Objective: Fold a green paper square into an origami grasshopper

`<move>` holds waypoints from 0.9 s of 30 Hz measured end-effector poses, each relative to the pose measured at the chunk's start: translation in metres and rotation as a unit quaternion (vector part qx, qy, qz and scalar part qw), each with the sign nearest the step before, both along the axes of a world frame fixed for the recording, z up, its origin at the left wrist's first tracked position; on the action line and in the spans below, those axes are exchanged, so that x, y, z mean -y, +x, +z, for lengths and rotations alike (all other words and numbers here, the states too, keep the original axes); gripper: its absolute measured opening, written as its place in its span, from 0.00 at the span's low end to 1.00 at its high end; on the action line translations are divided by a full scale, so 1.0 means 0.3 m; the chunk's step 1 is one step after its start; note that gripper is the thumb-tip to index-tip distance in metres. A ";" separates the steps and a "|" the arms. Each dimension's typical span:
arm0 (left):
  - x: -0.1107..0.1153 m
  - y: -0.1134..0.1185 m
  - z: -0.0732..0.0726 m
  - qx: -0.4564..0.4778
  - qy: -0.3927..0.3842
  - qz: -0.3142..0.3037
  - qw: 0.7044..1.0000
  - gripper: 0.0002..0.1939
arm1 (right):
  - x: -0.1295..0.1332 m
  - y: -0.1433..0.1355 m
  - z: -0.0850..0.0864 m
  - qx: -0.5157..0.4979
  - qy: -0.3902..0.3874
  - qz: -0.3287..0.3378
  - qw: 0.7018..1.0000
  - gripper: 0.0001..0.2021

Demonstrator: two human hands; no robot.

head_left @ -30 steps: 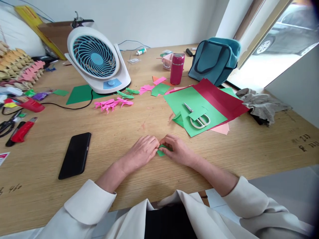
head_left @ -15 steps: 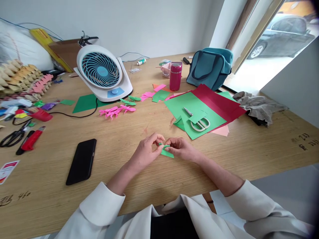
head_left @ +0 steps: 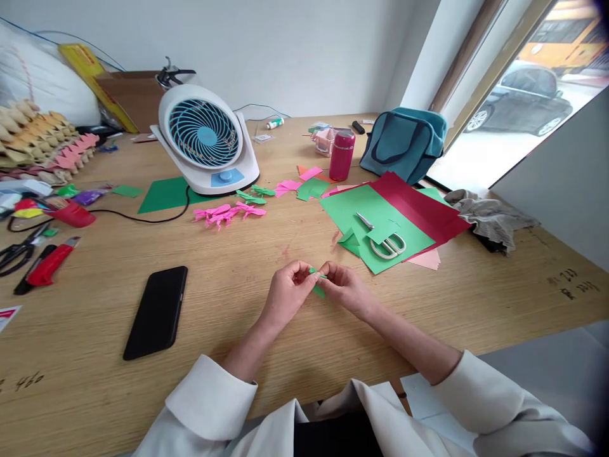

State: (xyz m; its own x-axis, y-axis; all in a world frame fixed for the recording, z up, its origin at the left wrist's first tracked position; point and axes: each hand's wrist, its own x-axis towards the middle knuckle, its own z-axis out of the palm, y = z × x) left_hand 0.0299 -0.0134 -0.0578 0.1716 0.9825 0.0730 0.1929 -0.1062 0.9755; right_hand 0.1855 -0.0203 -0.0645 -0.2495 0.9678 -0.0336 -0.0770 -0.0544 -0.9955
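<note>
Between my fingertips is a small folded piece of green paper (head_left: 318, 291), mostly covered by my fingers. My left hand (head_left: 291, 289) pinches its left side and my right hand (head_left: 346, 289) pinches its right side; both hands are closed, thumbs close together. Beyond my right hand lies a stack of green paper (head_left: 352, 206) and red paper (head_left: 419, 206). White-handled scissors (head_left: 387, 246) rest on the green sheet, partly under a small green piece. A folded green piece (head_left: 351, 242) sits at the stack's left edge.
A black phone (head_left: 157, 312) lies left of my hands. Pink folded paper shapes (head_left: 223, 216) and green ones (head_left: 254, 195) lie before a white fan (head_left: 207, 139). A red bottle (head_left: 341, 155) and teal bag (head_left: 404, 145) stand at the back. A red cutter (head_left: 52, 261) is far left.
My hands have drawn closer together on the green paper, and less of it shows below my fingers. The camera view has shifted slightly.
</note>
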 end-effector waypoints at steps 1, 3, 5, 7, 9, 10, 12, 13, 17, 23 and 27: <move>-0.004 -0.006 0.002 0.008 -0.002 0.003 1.000 0.09 | -0.007 -0.009 0.008 0.000 -0.002 0.002 1.000 0.22; -0.016 -0.020 0.006 0.027 -0.005 0.010 1.000 0.09 | -0.023 -0.028 0.024 0.002 0.002 0.003 1.000 0.21; -0.030 -0.033 0.012 0.042 0.003 0.021 0.999 0.10 | -0.041 -0.049 0.035 0.004 0.008 0.003 1.000 0.21; -0.045 -0.043 0.019 0.056 0.010 0.030 0.998 0.10 | -0.060 -0.071 0.040 -0.009 0.014 -0.001 1.000 0.21; -0.062 -0.048 0.025 0.079 0.003 0.030 0.996 0.11 | -0.078 -0.090 0.040 -0.047 0.014 -0.004 0.999 0.22; -0.070 -0.049 0.027 0.092 -0.005 0.027 0.995 0.11 | -0.085 -0.098 0.038 -0.069 0.010 -0.006 0.998 0.22; -0.087 -0.050 0.024 0.103 -0.015 0.022 0.994 0.12 | -0.094 -0.107 0.031 -0.096 -0.012 -0.007 0.995 0.23; -0.094 -0.050 0.019 0.102 -0.013 0.021 0.994 0.12 | -0.096 -0.108 0.026 -0.096 -0.027 -0.004 0.995 0.23; -0.112 -0.049 -0.012 0.087 0.015 0.020 0.996 0.12 | -0.095 -0.098 -0.002 -0.062 -0.047 0.015 0.997 0.23; -0.103 -0.048 -0.034 0.100 -0.010 0.008 0.995 0.15 | -0.084 -0.080 -0.022 -0.007 0.012 0.035 0.999 0.24; -0.096 -0.044 -0.030 0.118 -0.018 0.005 0.993 0.18 | -0.077 -0.075 -0.015 0.015 0.026 0.045 0.999 0.23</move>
State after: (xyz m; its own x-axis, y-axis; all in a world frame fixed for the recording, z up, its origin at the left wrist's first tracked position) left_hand 0.0166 0.0154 -0.0668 0.1442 0.9867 0.0753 -0.0407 -0.0701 0.9967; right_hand 0.1630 0.0028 -0.0690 -0.3357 0.9419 0.0079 -0.0451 -0.0077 -0.9990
